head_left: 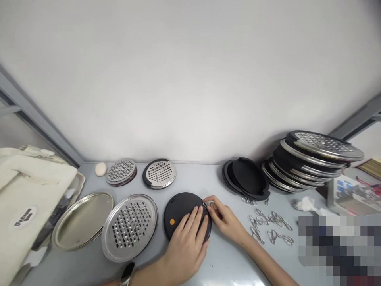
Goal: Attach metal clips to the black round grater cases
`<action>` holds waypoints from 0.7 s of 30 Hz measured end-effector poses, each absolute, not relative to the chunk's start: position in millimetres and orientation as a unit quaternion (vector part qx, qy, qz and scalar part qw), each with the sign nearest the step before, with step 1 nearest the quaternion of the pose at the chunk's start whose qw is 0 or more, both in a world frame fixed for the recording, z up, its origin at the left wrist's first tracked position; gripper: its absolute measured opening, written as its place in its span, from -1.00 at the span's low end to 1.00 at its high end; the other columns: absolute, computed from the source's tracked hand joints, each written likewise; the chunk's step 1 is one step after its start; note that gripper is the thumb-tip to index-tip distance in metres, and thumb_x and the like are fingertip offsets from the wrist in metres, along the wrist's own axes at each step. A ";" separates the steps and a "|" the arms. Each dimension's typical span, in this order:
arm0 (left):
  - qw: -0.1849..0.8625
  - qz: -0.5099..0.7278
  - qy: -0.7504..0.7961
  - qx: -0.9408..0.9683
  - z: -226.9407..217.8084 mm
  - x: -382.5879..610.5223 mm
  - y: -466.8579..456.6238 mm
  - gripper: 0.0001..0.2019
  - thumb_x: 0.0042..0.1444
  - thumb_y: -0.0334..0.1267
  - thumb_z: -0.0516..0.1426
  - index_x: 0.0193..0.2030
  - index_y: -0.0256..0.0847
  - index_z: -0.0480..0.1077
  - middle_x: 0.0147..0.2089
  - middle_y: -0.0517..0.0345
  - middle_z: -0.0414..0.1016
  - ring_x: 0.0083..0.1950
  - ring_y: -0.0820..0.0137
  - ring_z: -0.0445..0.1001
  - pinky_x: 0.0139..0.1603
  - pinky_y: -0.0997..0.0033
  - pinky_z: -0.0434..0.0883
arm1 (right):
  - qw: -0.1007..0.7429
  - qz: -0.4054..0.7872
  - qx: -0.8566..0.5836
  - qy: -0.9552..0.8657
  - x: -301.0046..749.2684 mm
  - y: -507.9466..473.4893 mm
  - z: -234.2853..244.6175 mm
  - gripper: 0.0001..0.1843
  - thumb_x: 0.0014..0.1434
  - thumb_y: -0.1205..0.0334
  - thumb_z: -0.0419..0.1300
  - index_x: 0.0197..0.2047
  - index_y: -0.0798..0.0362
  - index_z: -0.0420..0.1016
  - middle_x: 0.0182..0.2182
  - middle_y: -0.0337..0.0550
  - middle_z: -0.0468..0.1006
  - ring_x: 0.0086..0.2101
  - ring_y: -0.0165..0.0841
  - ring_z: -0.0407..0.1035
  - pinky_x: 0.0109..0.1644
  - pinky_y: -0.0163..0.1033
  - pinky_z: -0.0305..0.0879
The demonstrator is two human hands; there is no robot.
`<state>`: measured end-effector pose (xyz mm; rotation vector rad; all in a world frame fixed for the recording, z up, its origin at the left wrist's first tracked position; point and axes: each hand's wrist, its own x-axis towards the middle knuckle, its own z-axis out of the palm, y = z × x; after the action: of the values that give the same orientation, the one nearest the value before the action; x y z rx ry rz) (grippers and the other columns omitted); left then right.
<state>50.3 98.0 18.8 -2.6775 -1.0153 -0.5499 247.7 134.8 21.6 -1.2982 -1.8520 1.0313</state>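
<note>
A round black disc (178, 206) with a small orange dot lies on the table in front of me. My left hand (190, 238) rests flat on its right part, fingers stretched out over the surface. At the disc's upper right edge, my right hand (224, 218) pinches a small metal wire clip (204, 204); whether the clip is attached to the disc I cannot tell. To the left lies a round metal grater plate (131, 226). Several loose wire clips (262, 218) are scattered to the right of my right hand.
Plain metal discs (86, 222) lie at left, beside a cream bag (35, 190). Two smaller round graters (120, 171) and a pale round object (101, 169) stand at the back. Black round covers (250, 176) and a tilting stack of graters (312, 163) occupy the right.
</note>
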 end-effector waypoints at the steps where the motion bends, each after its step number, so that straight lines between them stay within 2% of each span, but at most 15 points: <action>1: 0.104 -0.191 -0.346 -0.913 19.3 49.8 98.9 -0.48 0.34 -0.14 -0.05 0.36 -0.36 0.10 0.40 -0.14 0.06 0.39 0.14 0.10 0.28 0.22 0.14 | 0.324 0.398 -0.494 -0.702 247.2 135.9 22.1 -0.72 0.38 0.04 -0.11 -0.01 0.00 0.25 -0.57 -0.39 0.21 -0.54 -0.39 0.14 -0.41 -0.31 0.09; 4: 0.081 -0.197 -0.344 -0.915 20.8 48.9 100.2 -0.48 0.33 -0.14 -0.04 0.35 -0.33 0.12 0.40 -0.11 0.06 0.39 0.16 0.09 0.28 0.22 0.16 | 0.323 0.414 -0.494 -0.693 246.5 135.4 25.3 -0.71 0.39 0.03 -0.13 0.01 -0.01 0.25 -0.53 -0.35 0.31 -0.52 -0.39 0.18 -0.39 -0.31 0.12; 11: 0.057 -0.215 -0.345 -0.912 23.0 48.9 100.9 -0.50 0.30 -0.16 -0.01 0.32 -0.33 0.18 0.39 -0.12 0.08 0.39 0.14 0.09 0.25 0.19 0.22 | 0.324 0.414 -0.509 -0.682 244.9 132.6 30.0 -0.70 0.40 0.01 -0.15 -0.01 -0.03 0.26 -0.52 -0.33 0.37 -0.51 -0.38 0.24 -0.38 -0.31 0.16; 21: 0.029 -0.211 -0.348 -0.913 21.4 47.6 100.6 -0.50 0.28 -0.18 0.00 0.32 -0.32 0.18 0.40 -0.11 0.07 0.40 0.13 0.08 0.26 0.17 0.21 | 0.327 0.418 -0.519 -0.670 241.9 138.2 21.0 -0.70 0.38 -0.02 -0.13 -0.07 -0.01 0.25 -0.58 -0.39 0.21 -0.57 -0.41 0.09 -0.45 -0.33 0.03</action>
<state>47.6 100.6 21.4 -2.8165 -1.0718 -0.6510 241.9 138.2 21.0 -1.3592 -1.7556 1.0947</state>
